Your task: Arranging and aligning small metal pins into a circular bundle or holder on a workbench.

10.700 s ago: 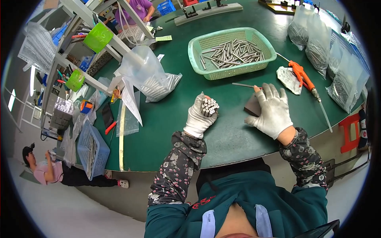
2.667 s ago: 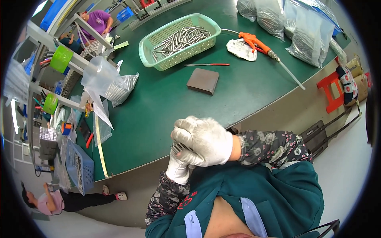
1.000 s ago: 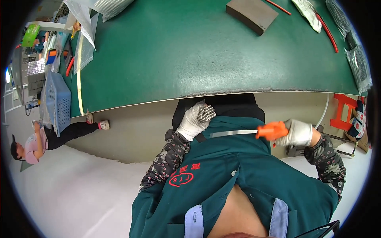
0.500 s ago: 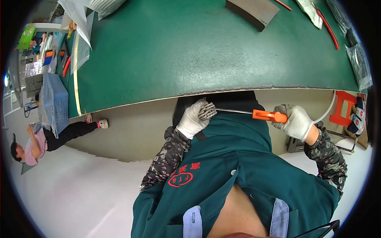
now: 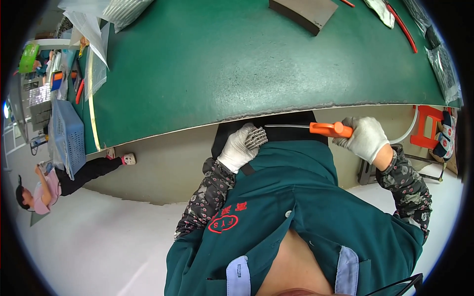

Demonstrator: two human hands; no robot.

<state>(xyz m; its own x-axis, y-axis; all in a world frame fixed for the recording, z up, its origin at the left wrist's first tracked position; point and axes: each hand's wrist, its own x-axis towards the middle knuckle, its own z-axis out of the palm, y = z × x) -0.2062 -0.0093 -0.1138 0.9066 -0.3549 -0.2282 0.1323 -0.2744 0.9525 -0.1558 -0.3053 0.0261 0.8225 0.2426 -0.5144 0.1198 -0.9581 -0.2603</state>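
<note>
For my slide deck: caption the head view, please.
Gloved left hand grips a bundle of metal rods while the right hand holds an orange-handled tool below the green table.

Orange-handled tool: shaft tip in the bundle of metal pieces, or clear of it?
In, as far as shows: the orange-handled tool in the right hand lies level, its shaft ending at the bundle of metal pieces gripped by the left hand.

- The right hand [image 5: 364, 138], which lay on the green table [image 5: 237, 64] beside the grey block [image 5: 302, 14] at the start, now grips an orange-handled tool [image 5: 330, 129] below the table edge.
- The tool's thin shaft now points at the bundle of metal pins [image 5: 256, 138] in the left hand [image 5: 240, 148]; half a second ago it sat lower.
- The view has swung down.
</note>
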